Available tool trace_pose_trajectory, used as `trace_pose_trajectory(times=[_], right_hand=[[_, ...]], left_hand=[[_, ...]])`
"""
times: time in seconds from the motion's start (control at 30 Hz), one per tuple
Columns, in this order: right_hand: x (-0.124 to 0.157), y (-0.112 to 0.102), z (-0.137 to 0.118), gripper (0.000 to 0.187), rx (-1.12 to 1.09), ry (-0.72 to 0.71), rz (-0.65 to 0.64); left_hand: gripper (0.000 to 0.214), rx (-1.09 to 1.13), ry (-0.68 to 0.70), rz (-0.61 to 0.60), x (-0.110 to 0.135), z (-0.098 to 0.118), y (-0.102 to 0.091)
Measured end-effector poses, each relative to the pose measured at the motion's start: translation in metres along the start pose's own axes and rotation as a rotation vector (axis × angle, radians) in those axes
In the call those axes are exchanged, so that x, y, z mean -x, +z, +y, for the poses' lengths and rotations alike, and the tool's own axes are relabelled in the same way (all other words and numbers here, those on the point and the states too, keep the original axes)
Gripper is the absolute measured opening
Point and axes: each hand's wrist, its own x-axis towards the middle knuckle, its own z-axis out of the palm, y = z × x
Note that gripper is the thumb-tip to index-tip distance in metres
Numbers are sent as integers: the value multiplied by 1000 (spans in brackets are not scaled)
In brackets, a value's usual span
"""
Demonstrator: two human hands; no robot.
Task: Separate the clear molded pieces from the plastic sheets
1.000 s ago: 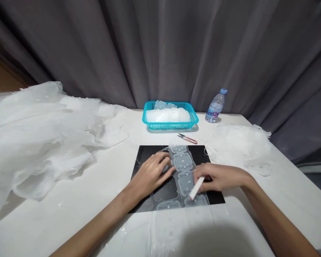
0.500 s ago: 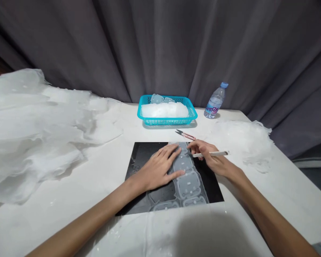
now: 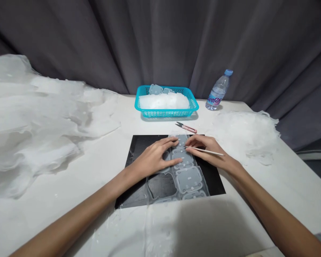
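A clear plastic strip of rounded rectangular pieces (image 3: 188,176) lies on a black mat (image 3: 141,146) in the middle of the white table. My left hand (image 3: 155,157) lies flat on the strip's left side, fingers stretched out and pressing it down. My right hand (image 3: 207,150) pinches a thin white pen-like tool (image 3: 204,151), its tip pointing left onto the strip's upper part, close to my left fingertips.
A turquoise basket (image 3: 166,113) holding white and clear pieces stands behind the mat, with small pink snips (image 3: 186,127) in front of it. A water bottle (image 3: 218,91) stands at the back right. Heaps of white film lie at the left (image 3: 37,117) and right (image 3: 243,134). Grey curtain behind.
My right hand moved up from the strip's lower right to its upper part and turned the tool, which now points left. My left hand shifted slightly and flattened. The view tilted.
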Motion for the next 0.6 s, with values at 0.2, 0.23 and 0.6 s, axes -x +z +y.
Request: trace_pose_trajectory(times=[0.2,0.23,0.6], right_hand=[[-2,6,1,8,84,-114,20],[-2,6,0,8,90,-118,14],[-4,11,-3,12,178,-162,-36]], left_hand=[[74,-32,67,34,-4,-10,4],[75,-41,75,35,-4,-12,4],[80,-101,93,75,-7,-10,1]])
